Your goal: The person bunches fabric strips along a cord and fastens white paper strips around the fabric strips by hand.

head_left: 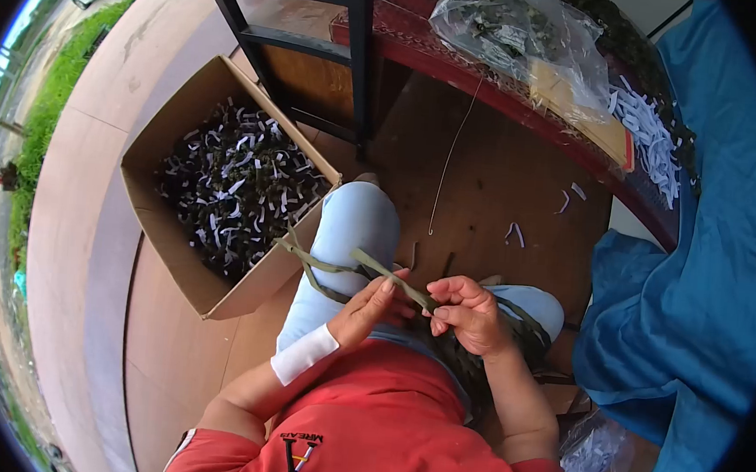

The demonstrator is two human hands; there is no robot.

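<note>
My left hand [366,310], with a white band on its wrist, is closed around olive-green flat strips [319,265]; their ends stick out to the left over my knee. The thumb lies along the top, and some of the fingers are hidden. My right hand [470,317] pinches one olive-green strip [392,278] between thumb and fingertips, just right of the left hand. That strip slants up and left past the left thumb. More dark green strips [521,325] lie across my lap, under and beside the right hand.
Left of my knee stands a cardboard box [215,308] of dark green pieces with white tags [237,187]. A red bench [492,104] bears a clear plastic bag [523,36] and white strips [652,137]. A thin hooked wire [449,162] hangs down. Blue cloth [701,259] drapes at right.
</note>
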